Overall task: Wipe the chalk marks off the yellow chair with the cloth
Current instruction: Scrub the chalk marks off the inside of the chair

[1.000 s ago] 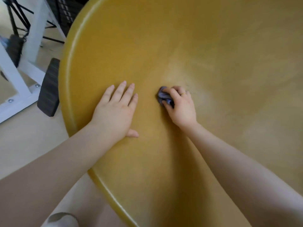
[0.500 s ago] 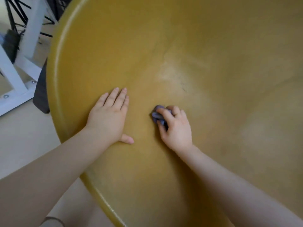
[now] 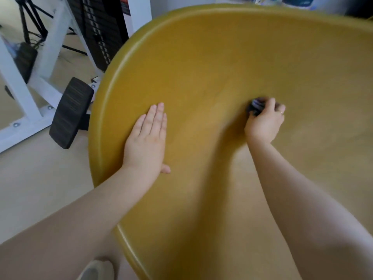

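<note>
Head view: wiping in progress. The right hand (image 3: 263, 123) pinches the bunched cloth (image 3: 256, 106) against the yellow chair (image 3: 201, 67) mid-seat; the left hand (image 3: 146, 141) lies flat, fingers pressed together, bracing near the rim. No chalk marks are discernible — blur. Next move probably requires firm, overlapping strokes.

no readable text, red label on black panel (image 3: 123, 5) too blurred

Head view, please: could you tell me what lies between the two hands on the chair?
Only bare yellow chair surface between left hand and right hand.
</note>
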### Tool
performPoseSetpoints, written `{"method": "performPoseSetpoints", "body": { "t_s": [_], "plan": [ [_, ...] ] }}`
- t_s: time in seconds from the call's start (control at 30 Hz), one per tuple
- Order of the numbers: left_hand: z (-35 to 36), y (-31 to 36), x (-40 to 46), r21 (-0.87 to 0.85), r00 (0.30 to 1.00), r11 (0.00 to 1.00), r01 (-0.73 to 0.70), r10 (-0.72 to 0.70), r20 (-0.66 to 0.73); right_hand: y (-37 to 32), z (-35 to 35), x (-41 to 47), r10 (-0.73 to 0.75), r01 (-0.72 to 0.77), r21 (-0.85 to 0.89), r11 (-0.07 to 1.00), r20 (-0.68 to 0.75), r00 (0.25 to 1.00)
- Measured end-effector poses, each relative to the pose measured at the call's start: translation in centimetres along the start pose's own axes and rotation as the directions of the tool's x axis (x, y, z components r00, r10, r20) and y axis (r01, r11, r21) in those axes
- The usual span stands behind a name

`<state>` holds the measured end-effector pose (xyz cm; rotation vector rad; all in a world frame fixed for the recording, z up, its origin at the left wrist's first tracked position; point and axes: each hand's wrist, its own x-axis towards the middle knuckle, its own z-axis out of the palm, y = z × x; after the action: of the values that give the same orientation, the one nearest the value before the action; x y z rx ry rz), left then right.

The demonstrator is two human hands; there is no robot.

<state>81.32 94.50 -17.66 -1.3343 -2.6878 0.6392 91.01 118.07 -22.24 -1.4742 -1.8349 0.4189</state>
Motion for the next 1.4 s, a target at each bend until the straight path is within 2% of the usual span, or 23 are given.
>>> {"method": "performPoseSetpoints", "body": {
  "t_s": [0.07,0.13,0.3,0.4,0.5,0.57,0.6,0.63,0.67,0.77,0.83,0.87,0.93,0.97,1.03,1.1,1.2,1.27,1.33,1.4],
  "plan": [
    [0.0,-0.1,-0.1,-0.02,1.0,1.0,-0.02,0.019,-0.022,-1.4,1.0,-2.0,-0.045,0.044,0.057,0.997,0.015,0.999],
    [0.0,-0.4,-0.1,-0.037,0.999,0.999,-0.036,0.034,-0.034,-3.1,2.5,-5.3,-0.17,0.157,0.173,0.972,0.062,0.983],
    [-0.7,-1.2,-0.6,-0.114,0.996,0.99,-0.087,0.082,-0.042,-6.2,2.4,-12.8,-0.423,0.344,0.357,0.868,0.172,0.889],
    [-0.6,-2.0,-1.8,-0.109,0.993,0.987,-0.116,0.112,-0.039,-5.0,0.1,-17.3,-0.638,0.496,0.436,0.751,0.284,0.716],
    [-0.2,-2.6,-3.6,-0.064,0.981,0.981,-0.181,0.185,0.06,-2.4,-2.3,-20.7,-0.786,0.597,0.513,0.617,0.361,0.502],
    [-0.1,-2.8,-4.8,-0.047,0.963,0.973,-0.224,0.228,0.142,-0.9,-2.7,-20.0,-0.832,0.661,0.506,0.554,0.374,0.411],
    [-0.1,-2.7,-5.2,-0.044,0.955,0.97,-0.241,0.244,0.17,-0.3,-2.4,-18.8,-0.831,0.687,0.472,0.552,0.375,0.41],
    [0.1,-2.6,-5.6,-0.042,0.949,0.967,-0.25,0.253,0.186,0.2,-1.7,-17.2,-0.814,0.701,0.418,0.577,0.366,0.451],
    [0.3,-2.4,-6.0,-0.041,0.947,0.967,-0.252,0.255,0.196,0.7,-1.0,-15.4,-0.774,0.693,0.35,0.631,0.35,0.528],
    [1.2,-1.7,-6.8,-0.043,0.947,0.971,-0.237,0.24,0.215,1.4,0.8,-10.5,-0.537,0.493,0.211,0.844,0.328,0.778],
    [1.6,-1.1,-7.0,-0.039,0.949,0.974,-0.222,0.225,0.222,1.0,1.4,-9.7,-0.392,0.352,0.178,0.919,0.315,0.864],
    [1.7,-0.9,-7.1,-0.043,0.95,0.976,-0.213,0.217,0.225,0.6,1.4,-10.2,-0.36,0.323,0.166,0.932,0.308,0.88],
    [1.7,-0.4,-6.9,-0.051,0.951,0.98,-0.195,0.201,0.236,0.1,0.6,-12.5,-0.406,0.36,0.195,0.913,0.335,0.85],
    [1.6,-0.1,-6.9,-0.049,0.95,0.981,-0.188,0.194,0.246,0.3,-0.2,-14.3,-0.484,0.42,0.244,0.874,0.364,0.796],
    [1.4,0.3,-6.8,-0.039,0.945,0.983,-0.181,0.185,0.269,1.5,-2.6,-18.4,-0.636,0.518,0.368,0.772,0.429,0.642],
    [1.2,0.4,-6.8,-0.035,0.944,0.984,-0.175,0.178,0.278,3.1,-5.6,-22.3,-0.693,0.504,0.476,0.721,0.494,0.525],
    [0.8,0.7,-6.9,-0.037,0.94,0.986,-0.161,0.165,0.298,4.9,-8.6,-24.9,-0.692,0.448,0.528,0.721,0.567,0.447],
    [0.8,1.9,-6.9,-0.045,0.935,0.987,-0.156,0.162,0.315,5.6,-8.7,-24.2,-0.725,0.489,0.539,0.686,0.568,0.39],
    [1.1,3.5,-6.9,-0.086,0.916,0.975,-0.203,0.221,0.335,6.1,-7.6,-22.3,-0.736,0.546,0.505,0.668,0.56,0.381],
    [1.6,4.8,-6.9,-0.138,0.901,0.962,-0.233,0.268,0.341,6.7,-5.9,-19.5,-0.698,0.583,0.401,0.707,0.53,0.482]
  ]
}}
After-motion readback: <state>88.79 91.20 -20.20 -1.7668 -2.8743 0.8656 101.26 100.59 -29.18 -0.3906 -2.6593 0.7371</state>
